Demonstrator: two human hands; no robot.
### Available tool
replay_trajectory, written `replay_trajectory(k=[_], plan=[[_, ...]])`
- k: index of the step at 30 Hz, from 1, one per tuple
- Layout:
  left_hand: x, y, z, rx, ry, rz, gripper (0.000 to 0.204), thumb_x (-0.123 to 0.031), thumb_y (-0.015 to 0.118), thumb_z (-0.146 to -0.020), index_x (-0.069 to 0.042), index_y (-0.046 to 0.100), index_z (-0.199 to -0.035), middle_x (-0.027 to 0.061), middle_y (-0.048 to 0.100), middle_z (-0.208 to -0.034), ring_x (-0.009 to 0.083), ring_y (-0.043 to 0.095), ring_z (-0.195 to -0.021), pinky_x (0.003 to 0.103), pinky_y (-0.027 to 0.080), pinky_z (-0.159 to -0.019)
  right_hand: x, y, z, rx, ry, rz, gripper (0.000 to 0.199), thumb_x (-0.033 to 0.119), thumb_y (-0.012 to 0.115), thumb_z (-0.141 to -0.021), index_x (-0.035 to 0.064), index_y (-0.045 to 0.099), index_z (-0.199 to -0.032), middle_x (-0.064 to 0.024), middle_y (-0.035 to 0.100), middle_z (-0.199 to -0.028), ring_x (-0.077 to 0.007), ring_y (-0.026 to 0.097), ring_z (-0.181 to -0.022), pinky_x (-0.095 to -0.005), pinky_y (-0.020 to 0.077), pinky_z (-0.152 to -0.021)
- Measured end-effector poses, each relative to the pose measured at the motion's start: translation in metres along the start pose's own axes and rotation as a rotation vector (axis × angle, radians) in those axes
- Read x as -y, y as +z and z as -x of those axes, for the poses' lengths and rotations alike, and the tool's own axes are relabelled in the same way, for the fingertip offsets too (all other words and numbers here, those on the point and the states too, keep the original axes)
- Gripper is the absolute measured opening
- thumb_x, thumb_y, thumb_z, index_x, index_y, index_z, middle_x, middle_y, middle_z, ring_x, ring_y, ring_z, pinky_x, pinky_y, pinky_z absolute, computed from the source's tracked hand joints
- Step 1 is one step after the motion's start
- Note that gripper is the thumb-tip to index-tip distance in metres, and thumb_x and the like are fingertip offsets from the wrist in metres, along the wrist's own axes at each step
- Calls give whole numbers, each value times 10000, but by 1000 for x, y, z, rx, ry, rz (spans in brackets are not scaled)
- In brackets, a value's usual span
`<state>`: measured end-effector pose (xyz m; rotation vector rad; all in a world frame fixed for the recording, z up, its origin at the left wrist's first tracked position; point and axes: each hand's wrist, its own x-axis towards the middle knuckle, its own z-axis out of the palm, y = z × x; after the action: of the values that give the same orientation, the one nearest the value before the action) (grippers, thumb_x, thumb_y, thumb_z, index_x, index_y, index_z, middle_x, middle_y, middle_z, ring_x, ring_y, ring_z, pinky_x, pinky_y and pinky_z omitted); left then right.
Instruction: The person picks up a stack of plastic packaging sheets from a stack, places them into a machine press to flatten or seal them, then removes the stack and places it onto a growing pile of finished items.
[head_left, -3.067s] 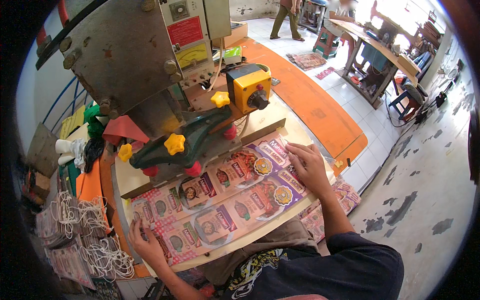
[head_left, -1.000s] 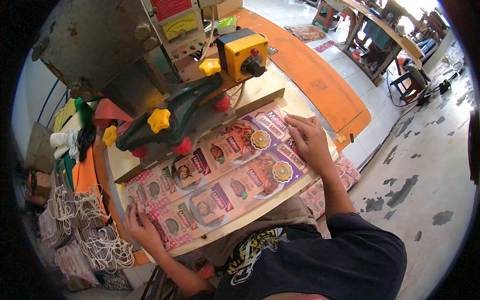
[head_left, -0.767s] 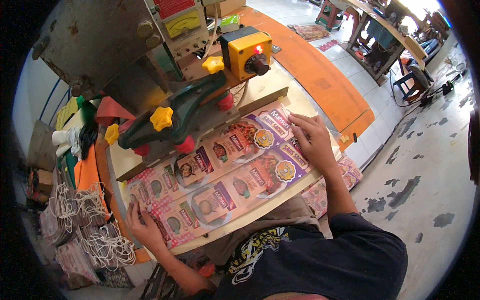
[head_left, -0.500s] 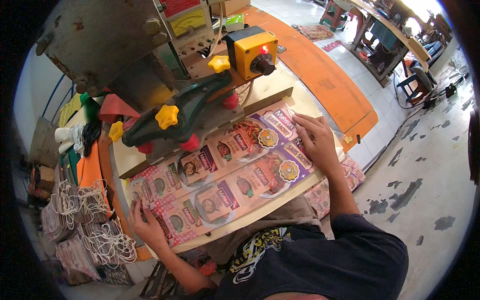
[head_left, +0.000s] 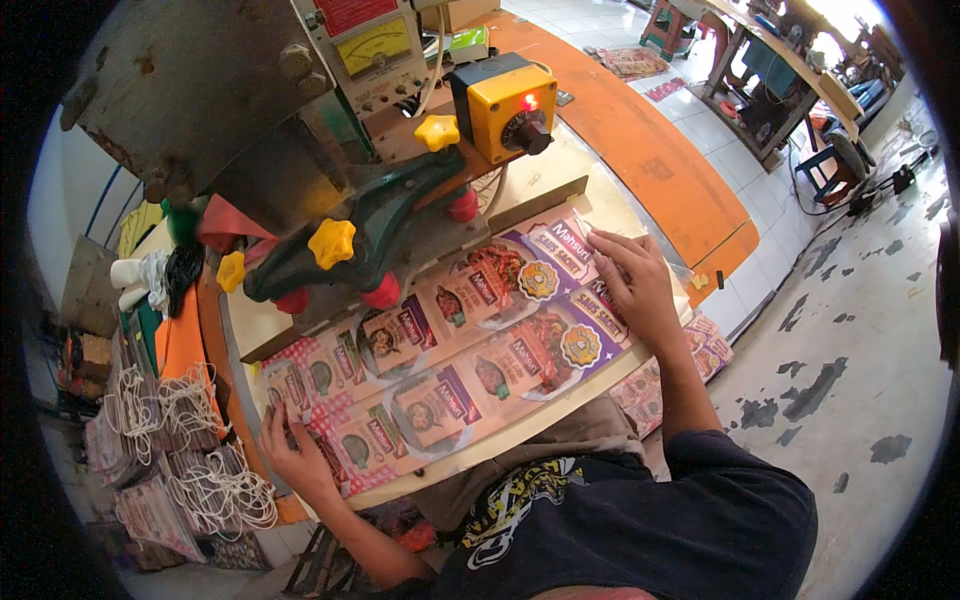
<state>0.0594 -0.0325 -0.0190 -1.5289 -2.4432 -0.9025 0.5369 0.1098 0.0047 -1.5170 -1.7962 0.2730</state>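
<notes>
A long printed plastic sheet [head_left: 520, 363], pink with purple ends and food pictures, lies on the cream worktop [head_left: 540, 418] in two matching rows. My right hand [head_left: 632, 285] pinches its right end between thumb and fingers. At the other end my left hand [head_left: 298, 455] has its fingers curled over the sheet's left edge, with thumb and fingertips at the checked border. Above the sheet's far edge hangs a dark green press head [head_left: 400, 225] with yellow star knobs [head_left: 332, 244] and red round feet [head_left: 381, 290]. A metal strip [head_left: 530, 208] runs along behind the sheet.
A yellow control box [head_left: 502, 110] with a lit red lamp stands behind the press, beside a panel with a gauge [head_left: 375, 50]. Bundles tied with white cords [head_left: 215, 490] are stacked at the left. More printed sheets [head_left: 708, 350] lie below my right forearm. An orange table [head_left: 660, 180] extends behind.
The press head has come down slightly toward the sheet's far edge. My hands and the sheet stay almost where they were.
</notes>
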Motion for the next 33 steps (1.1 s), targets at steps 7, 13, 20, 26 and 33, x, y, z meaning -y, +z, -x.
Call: replay_trajectory(k=[7,13,20,26,33], plan=[[2,-1,1,18,6,-47,370,-247,569,-1052,-8,682,-1311,192,632,-1355,378,570,-1285,495,441,-1073,1,-1,0,-2,-4,2,279,197,656,-975,69,753,-1204,-80,735,-1249,-279,588,-945,-379,501,-914],[9,-3,-2,40,-2,-36,390,-286,571,-1055,-11,676,-1310,178,631,-1321,370,578,-1257,489,449,-1063,-2,-1,-1,-1,-6,-14,284,209,662,-974,65,753,-1202,-86,734,-1248,-287,602,-969,-386,502,-925],[-19,-23,-15,151,-31,2,443,-355,576,-1056,-45,655,-1363,166,596,-1311,366,566,-1234,477,479,-997,-1,-3,-1,13,-2,-13,291,208,670,-966,62,751,-1205,-92,730,-1255,-287,599,-970,-387,499,-932],[-7,-15,-12,99,63,-138,471,-367,590,-1050,-59,639,-1402,161,577,-1263,355,561,-1175,483,477,-978,3,-4,-1,21,9,-26,302,211,672,-962,55,749,-1208,-92,729,-1257,-287,593,-981,-388,491,-947],[-2,-9,-10,78,53,-44,455,-360,608,-1043,-55,652,-1378,164,571,-1239,348,567,-1139,478,477,-957,3,-7,-1,57,20,-22,325,232,673,-965,49,739,-1225,-101,717,-1282,-299,584,-1022,-399,486,-961]])
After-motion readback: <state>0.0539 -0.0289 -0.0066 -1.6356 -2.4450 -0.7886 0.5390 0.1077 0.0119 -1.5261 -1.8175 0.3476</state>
